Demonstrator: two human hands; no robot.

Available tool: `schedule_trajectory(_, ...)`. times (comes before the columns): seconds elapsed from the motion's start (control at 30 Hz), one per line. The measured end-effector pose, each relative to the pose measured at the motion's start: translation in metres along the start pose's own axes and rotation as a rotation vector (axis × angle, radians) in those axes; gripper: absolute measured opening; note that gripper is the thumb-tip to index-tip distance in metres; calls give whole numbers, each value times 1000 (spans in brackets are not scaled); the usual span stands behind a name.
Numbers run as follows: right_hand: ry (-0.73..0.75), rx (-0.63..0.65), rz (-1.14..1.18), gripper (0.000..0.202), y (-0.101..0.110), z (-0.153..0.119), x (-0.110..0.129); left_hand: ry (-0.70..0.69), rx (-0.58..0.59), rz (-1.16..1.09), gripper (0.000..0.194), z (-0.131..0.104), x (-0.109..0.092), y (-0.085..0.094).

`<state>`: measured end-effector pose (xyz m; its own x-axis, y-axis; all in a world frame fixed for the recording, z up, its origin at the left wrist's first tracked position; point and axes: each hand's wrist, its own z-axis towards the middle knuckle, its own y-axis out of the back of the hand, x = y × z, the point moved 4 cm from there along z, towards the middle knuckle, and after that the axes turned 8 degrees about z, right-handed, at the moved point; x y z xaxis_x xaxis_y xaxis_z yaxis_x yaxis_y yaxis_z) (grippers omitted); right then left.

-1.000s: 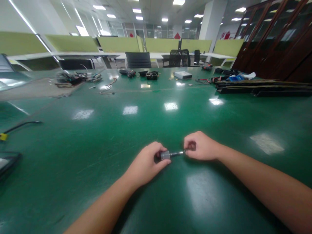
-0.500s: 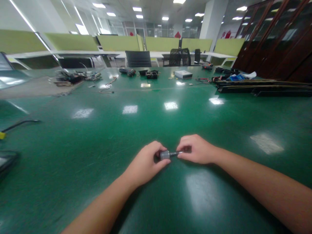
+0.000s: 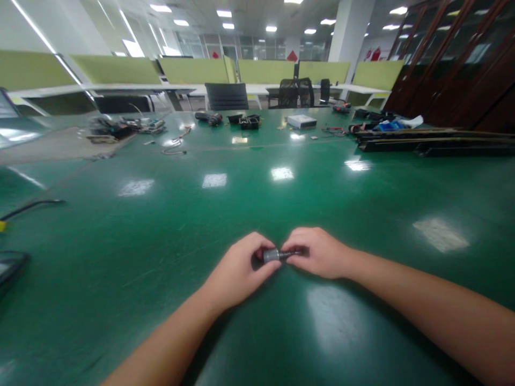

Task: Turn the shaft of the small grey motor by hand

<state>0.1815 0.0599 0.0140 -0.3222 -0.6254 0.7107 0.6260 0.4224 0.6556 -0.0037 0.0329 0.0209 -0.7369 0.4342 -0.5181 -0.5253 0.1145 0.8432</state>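
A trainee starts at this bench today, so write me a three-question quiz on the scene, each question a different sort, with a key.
1. True or false: the left hand holds the grey cylinder.

2. What colour are the long bars at the far right of the table? A) red B) black C) white

3. Which hand pinches the thin dark shaft at the cylinder's end?

Key:
1. True.
2. B.
3. The right hand.
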Motion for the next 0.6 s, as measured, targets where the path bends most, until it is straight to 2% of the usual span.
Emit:
schedule_trajectory(0.3, 24, 1, -27, 15, -1, 0, 1, 14, 13, 11, 17, 1, -2, -2)
schedule_trajectory(0.6, 49, -1, -73, 13, -3, -1, 4, -34, 7, 46, 15, 2, -4, -3)
